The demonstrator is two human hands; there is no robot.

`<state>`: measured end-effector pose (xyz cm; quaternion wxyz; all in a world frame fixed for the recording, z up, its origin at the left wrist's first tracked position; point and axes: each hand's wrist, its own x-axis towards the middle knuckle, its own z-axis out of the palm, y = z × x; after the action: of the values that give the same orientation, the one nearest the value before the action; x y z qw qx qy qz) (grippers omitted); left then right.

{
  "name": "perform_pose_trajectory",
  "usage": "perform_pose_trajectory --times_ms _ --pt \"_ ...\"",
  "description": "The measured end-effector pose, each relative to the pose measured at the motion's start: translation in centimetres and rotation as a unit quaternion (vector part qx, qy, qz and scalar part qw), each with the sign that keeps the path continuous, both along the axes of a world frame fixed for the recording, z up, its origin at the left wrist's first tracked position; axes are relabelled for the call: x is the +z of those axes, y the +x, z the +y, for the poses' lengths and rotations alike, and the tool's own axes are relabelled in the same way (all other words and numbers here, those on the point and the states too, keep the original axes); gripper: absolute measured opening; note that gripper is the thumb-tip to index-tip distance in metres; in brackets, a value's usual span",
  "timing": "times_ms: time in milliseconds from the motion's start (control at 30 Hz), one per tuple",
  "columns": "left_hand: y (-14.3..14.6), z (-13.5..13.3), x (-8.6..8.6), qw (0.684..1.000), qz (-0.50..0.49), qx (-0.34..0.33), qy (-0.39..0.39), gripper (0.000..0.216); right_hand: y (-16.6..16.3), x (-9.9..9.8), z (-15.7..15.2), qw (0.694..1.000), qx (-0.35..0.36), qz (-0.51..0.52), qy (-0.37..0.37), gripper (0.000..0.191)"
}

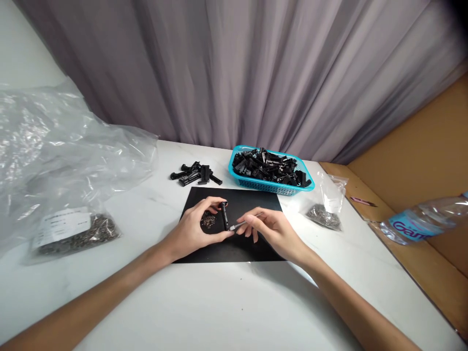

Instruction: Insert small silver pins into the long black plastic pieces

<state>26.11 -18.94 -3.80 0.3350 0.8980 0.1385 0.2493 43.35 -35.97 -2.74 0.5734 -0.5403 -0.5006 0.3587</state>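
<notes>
My left hand pinches a slim black plastic part upright between thumb and forefinger over a black mat. A small heap of tiny metal springs lies on the mat inside the curve of that hand. My right hand grips a thin metal tool like tweezers, and its tip touches the lower end of the black part.
A turquoise basket full of black plastic parts stands behind the mat. A few loose black parts lie to its left. Bags of small metal pieces sit at left and right. A plastic water bottle lies on cardboard at right.
</notes>
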Motion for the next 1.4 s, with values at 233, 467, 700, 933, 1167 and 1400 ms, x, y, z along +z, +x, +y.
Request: perform_pose_trajectory --times_ms 233,467,700,933,1167,1400 --pt "0.0 0.1 0.0 0.999 -0.027 0.014 0.027 0.059 -0.2 -0.3 -0.1 0.999 0.026 0.003 0.02 0.033" --pt "-0.2 0.3 -0.1 0.997 -0.049 0.016 0.051 0.06 -0.6 -0.5 0.1 0.999 0.023 -0.007 0.031 0.033" --pt "0.3 0.0 0.5 1.0 -0.014 0.012 -0.009 0.052 -0.7 0.2 0.0 0.999 -0.008 -0.022 0.041 0.035" --pt "0.9 0.3 1.1 0.996 0.027 -0.024 -0.076 0.05 2.9 1.3 0.0 0.953 -0.246 -0.14 0.109 0.044" --pt "0.5 0.7 0.7 0.999 0.041 -0.03 -0.012 0.057 7.1 1.6 -1.6 0.928 -0.099 -0.356 -0.037 0.038" --pt "0.5 0.7 0.9 0.997 0.054 -0.007 0.054 0.055 7.2 0.9 -1.8 0.874 -0.096 -0.471 -0.064 0.039"
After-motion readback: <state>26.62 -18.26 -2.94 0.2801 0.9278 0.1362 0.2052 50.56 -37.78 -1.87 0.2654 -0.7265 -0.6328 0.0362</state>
